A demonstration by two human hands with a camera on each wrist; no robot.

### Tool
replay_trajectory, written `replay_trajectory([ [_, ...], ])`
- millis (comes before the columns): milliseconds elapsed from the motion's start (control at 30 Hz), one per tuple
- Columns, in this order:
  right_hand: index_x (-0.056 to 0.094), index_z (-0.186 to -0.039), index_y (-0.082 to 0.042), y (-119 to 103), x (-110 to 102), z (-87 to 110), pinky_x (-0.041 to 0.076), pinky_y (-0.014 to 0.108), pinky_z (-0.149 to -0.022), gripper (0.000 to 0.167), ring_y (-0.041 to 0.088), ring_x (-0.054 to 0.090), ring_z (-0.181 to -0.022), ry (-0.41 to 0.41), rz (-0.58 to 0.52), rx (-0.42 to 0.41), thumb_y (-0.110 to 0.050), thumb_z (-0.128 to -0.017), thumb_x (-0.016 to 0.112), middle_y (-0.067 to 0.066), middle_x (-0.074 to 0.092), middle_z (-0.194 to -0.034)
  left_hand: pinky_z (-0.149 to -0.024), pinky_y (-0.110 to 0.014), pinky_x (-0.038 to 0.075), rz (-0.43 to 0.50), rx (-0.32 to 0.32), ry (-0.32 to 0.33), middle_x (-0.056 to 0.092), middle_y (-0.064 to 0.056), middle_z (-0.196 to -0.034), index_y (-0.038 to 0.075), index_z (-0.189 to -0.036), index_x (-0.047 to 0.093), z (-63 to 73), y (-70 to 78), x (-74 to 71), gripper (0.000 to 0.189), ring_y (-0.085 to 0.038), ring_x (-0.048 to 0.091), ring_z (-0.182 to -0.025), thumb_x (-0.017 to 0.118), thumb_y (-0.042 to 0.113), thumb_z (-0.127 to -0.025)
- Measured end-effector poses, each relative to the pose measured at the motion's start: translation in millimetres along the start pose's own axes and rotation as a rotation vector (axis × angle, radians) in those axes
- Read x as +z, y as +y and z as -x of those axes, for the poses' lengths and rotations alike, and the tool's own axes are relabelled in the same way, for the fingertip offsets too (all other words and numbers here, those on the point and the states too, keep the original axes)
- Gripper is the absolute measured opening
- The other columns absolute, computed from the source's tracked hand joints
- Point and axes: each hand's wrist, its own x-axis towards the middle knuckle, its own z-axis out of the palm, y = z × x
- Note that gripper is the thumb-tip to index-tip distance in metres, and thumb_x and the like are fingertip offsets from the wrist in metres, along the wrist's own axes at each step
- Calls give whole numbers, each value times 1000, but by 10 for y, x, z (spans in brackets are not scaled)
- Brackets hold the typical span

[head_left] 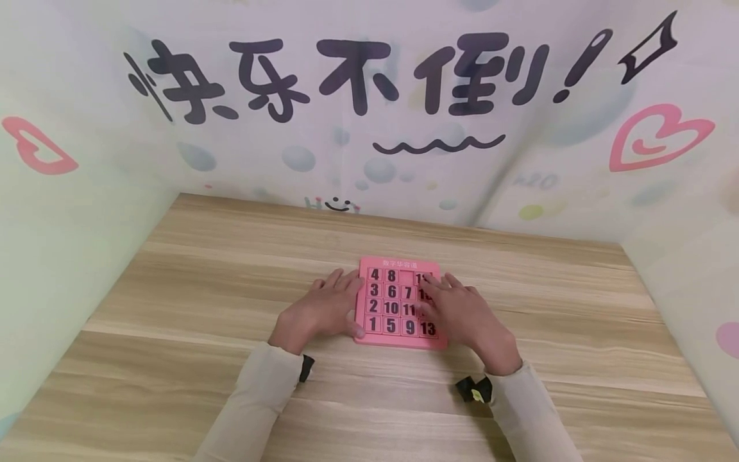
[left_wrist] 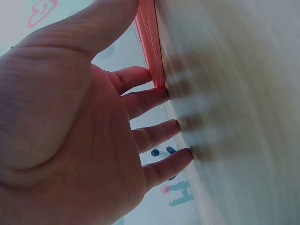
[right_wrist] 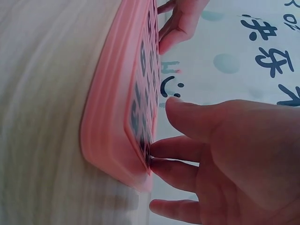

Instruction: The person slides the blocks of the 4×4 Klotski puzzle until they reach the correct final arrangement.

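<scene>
A pink sliding number puzzle (head_left: 398, 342) lies flat on the wooden table, its black-numbered tiles facing up. One vacant slot shows in the top row, right of the 8 tile (head_left: 392, 276). My left hand (head_left: 326, 307) rests along the puzzle's left side; in the left wrist view its fingers spread out, the index tip at the pink edge (left_wrist: 152, 51) and other tips on the table. My right hand (head_left: 462, 311) reaches over the right side, fingertips touching tiles in the right column and partly hiding them. In the right wrist view its thumb stands off the tiles.
The wooden table (head_left: 173, 359) stretches around the puzzle on all sides. A white printed cloth (head_left: 323, 154) with black characters, hearts and bubbles stands behind the table's far edge, with pale walls at both sides. Each wrist carries a small black strap piece (head_left: 475, 389).
</scene>
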Motion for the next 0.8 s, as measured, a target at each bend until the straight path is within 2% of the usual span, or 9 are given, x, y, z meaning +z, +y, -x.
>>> replay_trajectory([
  [467,45,-149,-10,4,-22,20,31,67,-111,58,46,28,-145,5,1,-2,-44,-102,50,13,38,-157,-122,-57,13,1,-4,-1,16,-11,-166,10,-156,28,-1,2,-4,99,-37,7,-153,81,41,-79],
  [633,44,-150,-10,-99,-37,52,30,65,-113,58,42,27,-147,21,14,-35,-42,-102,52,10,38,-157,-122,-57,12,11,-8,-3,15,-11,-166,10,-156,27,-7,0,2,99,-37,6,-153,81,41,-80],
  [800,51,-146,-11,-226,-52,92,32,63,-113,55,40,31,-146,3,51,-78,-43,-101,53,9,43,-154,-122,-57,12,20,-7,0,15,-11,-166,10,-156,27,-9,-4,8,99,-37,6,-153,81,41,-80],
])
